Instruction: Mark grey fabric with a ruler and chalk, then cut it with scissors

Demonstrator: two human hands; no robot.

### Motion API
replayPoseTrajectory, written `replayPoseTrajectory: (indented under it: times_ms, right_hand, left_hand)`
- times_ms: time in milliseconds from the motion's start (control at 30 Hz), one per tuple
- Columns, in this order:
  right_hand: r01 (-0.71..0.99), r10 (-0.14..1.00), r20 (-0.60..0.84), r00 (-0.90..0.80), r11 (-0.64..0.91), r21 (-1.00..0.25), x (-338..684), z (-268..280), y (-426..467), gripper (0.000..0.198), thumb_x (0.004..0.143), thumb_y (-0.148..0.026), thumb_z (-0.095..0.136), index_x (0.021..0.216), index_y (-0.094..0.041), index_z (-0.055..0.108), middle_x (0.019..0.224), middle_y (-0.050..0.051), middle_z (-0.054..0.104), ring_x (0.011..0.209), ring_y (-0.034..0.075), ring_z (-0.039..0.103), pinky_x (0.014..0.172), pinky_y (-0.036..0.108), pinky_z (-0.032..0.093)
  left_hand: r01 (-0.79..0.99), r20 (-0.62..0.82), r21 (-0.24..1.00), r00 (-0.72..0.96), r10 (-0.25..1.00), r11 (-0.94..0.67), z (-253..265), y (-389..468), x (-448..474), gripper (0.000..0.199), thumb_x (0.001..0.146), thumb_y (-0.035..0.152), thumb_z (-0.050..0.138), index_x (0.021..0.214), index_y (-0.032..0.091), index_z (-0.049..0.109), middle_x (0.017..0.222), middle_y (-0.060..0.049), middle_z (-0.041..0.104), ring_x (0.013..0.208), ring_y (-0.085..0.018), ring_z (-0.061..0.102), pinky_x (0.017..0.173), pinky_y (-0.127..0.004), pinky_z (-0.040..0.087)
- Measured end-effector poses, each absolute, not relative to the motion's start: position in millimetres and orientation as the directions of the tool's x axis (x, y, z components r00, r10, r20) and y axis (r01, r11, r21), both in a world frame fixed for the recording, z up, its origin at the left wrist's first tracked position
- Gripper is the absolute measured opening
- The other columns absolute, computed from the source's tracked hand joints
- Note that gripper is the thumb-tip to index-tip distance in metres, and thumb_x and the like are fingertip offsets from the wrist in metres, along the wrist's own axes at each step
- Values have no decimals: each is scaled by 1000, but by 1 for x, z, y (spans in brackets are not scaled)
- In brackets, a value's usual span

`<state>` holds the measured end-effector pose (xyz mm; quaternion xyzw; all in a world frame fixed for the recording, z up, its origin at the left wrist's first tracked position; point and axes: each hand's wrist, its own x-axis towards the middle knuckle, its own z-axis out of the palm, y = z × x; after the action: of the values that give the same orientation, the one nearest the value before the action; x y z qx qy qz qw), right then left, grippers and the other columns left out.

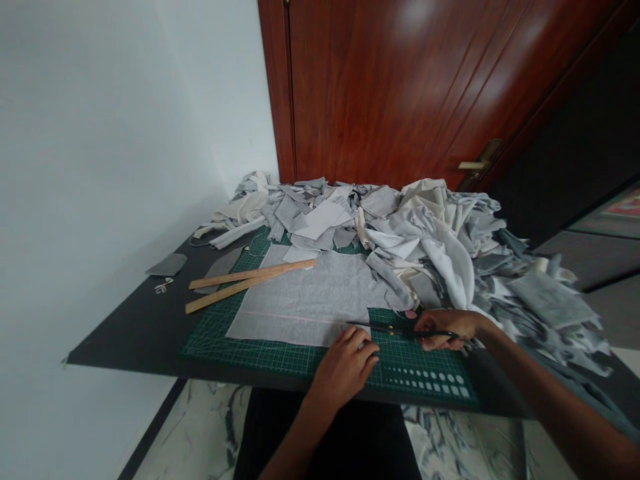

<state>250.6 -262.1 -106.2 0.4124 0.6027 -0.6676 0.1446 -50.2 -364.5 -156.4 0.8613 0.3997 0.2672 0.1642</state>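
Observation:
A piece of light grey cloth [305, 293] lies spread on a green cutting mat [410, 363], a faint pinkish line running across it close to its near edge. My right hand [445, 328] is closed around the handles of black scissors [387, 329]. Their blades point left and meet the cloth's right edge by that line. Just below the blade tips, my left hand [347, 363] is on the near edge of the cloth with bent fingers closed on it; its fingertips are partly hidden.
Two wooden rulers [240, 287] cross the cloth's left side. Heaped grey and white fabric scraps [430, 233] line the back and right of the black table [125, 327]. A small pink piece [411, 314] lies near my right hand. Behind stands a brown door [380, 87].

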Motion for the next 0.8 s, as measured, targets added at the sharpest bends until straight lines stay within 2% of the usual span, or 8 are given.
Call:
replayPoseTrajectory:
  times_ms: [200, 400, 500, 667, 800]
  right_hand:
    - [704, 292, -727, -622, -198, -682, 248, -103, -262, 60, 73, -69, 81, 67, -18, 50, 49, -10, 42, 37, 3, 34, 34, 16, 28]
    - [714, 300, -715, -631, -137, -687, 253, -103, -255, 59, 76, -68, 79, 65, -18, 51, 48, -9, 40, 39, 3, 33, 36, 16, 25]
    - [727, 263, -725, -636, -111, -678, 257, -104, -242, 57, 77, -67, 79, 66, -16, 55, 48, -8, 41, 39, 4, 32, 35, 17, 23]
    - [779, 232, -784, -577, -133, -613, 258, -104, -222, 59, 66, -69, 87, 70, -15, 62, 47, -8, 41, 39, 5, 31, 34, 19, 22]
    - [761, 226, -764, -604, -119, -637, 258, -106, -219, 61, 70, -71, 84, 68, -15, 61, 48, -7, 39, 39, 4, 30, 34, 19, 20]
  left_hand:
    - [654, 318, 504, 466, 826, -564, -160, -368, -39, 7, 102, 16, 62, 98, 20, 66, 104, -3, 64, 108, -23, 59, 98, -39, 54]
    - [659, 307, 491, 482, 821, -570, -161, -371, -38, 9, 103, 16, 61, 97, 20, 66, 103, -3, 65, 106, -24, 60, 94, -39, 56]
    - [658, 312, 475, 496, 811, -585, -160, -371, -39, 10, 103, 15, 60, 97, 20, 66, 103, -4, 64, 106, -24, 60, 95, -39, 56]
    - [645, 317, 500, 485, 815, -578, -162, -370, -40, 10, 103, 15, 60, 97, 20, 67, 104, -4, 64, 108, -23, 60, 97, -39, 56]
    - [619, 309, 549, 475, 824, -562, -164, -368, -40, 8, 102, 15, 62, 100, 21, 68, 104, -3, 65, 109, -22, 60, 100, -39, 55]
